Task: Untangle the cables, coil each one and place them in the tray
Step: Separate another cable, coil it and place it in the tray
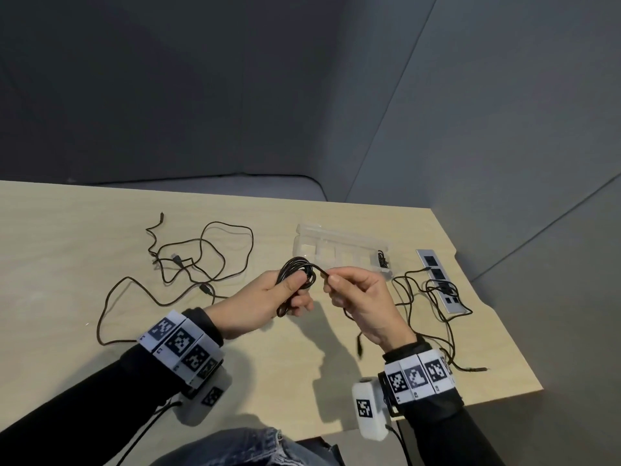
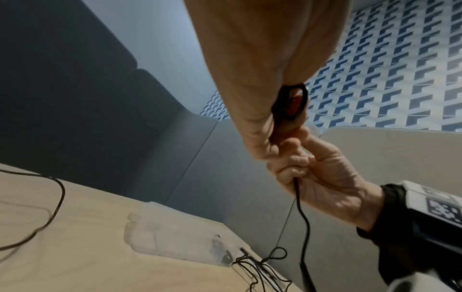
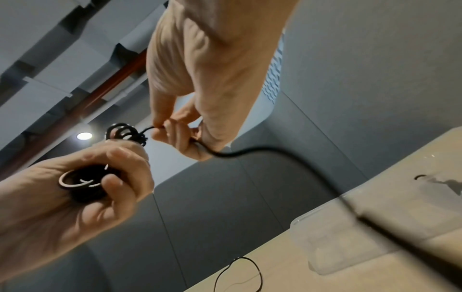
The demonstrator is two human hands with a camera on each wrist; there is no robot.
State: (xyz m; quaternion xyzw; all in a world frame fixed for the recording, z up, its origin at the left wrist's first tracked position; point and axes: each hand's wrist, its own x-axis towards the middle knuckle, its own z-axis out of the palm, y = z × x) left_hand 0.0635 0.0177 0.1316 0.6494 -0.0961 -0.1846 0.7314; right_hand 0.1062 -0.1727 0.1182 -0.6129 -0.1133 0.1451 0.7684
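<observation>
My left hand [image 1: 297, 292] grips a coiled black cable [image 1: 295, 275] above the table, thumb across the loops; the same coil [image 3: 85, 185] shows in its curled fingers in the right wrist view. My right hand [image 1: 331, 280] pinches that cable's free end between thumb and forefinger just right of the coil. The tail [image 2: 302, 217] hangs below it, and its plug [image 1: 359, 344] dangles near my right wrist. The clear plastic tray [image 1: 304, 230] lies beyond the hands, with one small coiled cable [image 1: 382, 258] in its right end.
A loose tangle of black cables [image 1: 188, 264] sprawls on the wooden table [image 1: 67, 230] to the left. Another tangle [image 1: 433, 290] lies on the right, over a grey power strip [image 1: 437, 274] set into the table near its right edge.
</observation>
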